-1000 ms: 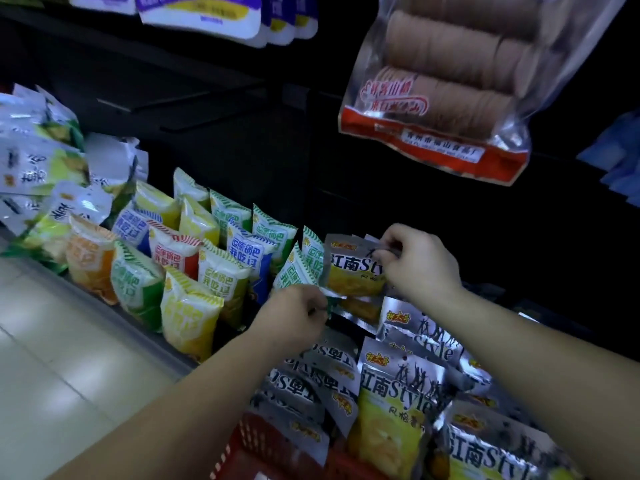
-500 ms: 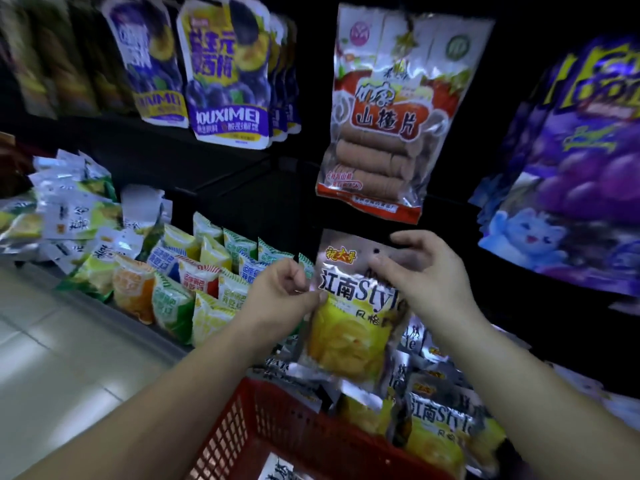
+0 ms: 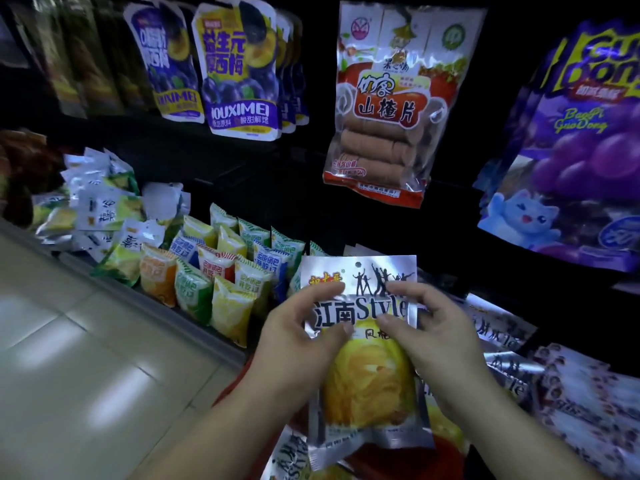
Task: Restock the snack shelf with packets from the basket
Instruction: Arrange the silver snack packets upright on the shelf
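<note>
Now: my left grip (image 3: 298, 336), right grip (image 3: 438, 341) both pinch silver chip packet (image 3: 367, 382) at upper sides, upright above red basket (image 3: 398, 459). Hold label forward; seat among matching packets (image 3: 502, 329) on shelf, right.

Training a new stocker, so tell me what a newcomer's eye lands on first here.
First, the silver packet with yellow food printed on it, held upright at centre by the left hand and right hand, thumbs pinching its front. Above it hangs a clear bag of brown discs, and at far right a big purple grape bag with a blue cartoon cat.
</note>
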Demonstrator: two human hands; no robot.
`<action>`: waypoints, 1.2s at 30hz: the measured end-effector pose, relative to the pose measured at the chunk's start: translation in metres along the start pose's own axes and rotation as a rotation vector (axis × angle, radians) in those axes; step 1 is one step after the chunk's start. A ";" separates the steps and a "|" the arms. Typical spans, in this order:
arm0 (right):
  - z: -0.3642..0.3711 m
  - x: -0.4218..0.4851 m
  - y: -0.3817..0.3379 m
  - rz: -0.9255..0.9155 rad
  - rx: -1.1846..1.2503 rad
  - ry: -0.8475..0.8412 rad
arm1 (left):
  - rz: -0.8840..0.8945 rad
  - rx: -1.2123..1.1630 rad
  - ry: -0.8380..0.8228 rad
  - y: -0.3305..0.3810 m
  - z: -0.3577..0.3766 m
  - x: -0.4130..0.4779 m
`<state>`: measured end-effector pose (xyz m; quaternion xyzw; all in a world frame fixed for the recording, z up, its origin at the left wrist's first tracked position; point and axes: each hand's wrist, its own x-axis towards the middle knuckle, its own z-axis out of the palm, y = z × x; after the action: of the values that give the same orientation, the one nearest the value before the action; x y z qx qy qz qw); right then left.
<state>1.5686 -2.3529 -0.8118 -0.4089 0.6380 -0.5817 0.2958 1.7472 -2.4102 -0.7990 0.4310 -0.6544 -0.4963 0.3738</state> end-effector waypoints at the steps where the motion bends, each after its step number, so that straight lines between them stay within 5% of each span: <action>1: 0.000 0.000 0.000 0.019 0.049 -0.033 | 0.000 -0.008 0.037 0.000 -0.001 0.002; 5: 0.002 -0.003 0.003 0.118 0.177 -0.246 | 0.012 -0.076 0.074 0.004 -0.002 0.005; 12: -0.008 0.004 0.002 0.009 -0.009 -0.122 | -0.019 -0.156 0.137 -0.007 -0.002 0.007; 21: -0.013 0.000 0.003 -0.084 -0.216 -0.203 | 0.030 -0.010 0.082 -0.025 -0.005 0.010; 26: -0.016 -0.003 -0.001 -0.130 -0.379 -0.390 | 0.468 0.641 0.028 -0.022 -0.021 0.020; 28: -0.017 -0.005 -0.004 -0.110 -0.396 -0.437 | 0.457 0.680 -0.062 -0.020 -0.021 0.020; 36: -0.018 0.001 0.005 -0.082 -0.258 -0.209 | 0.290 0.606 0.099 -0.030 -0.028 0.019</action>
<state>1.5525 -2.3446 -0.8138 -0.5274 0.6559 -0.4609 0.2813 1.7721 -2.4407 -0.8206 0.4483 -0.8078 -0.1992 0.3267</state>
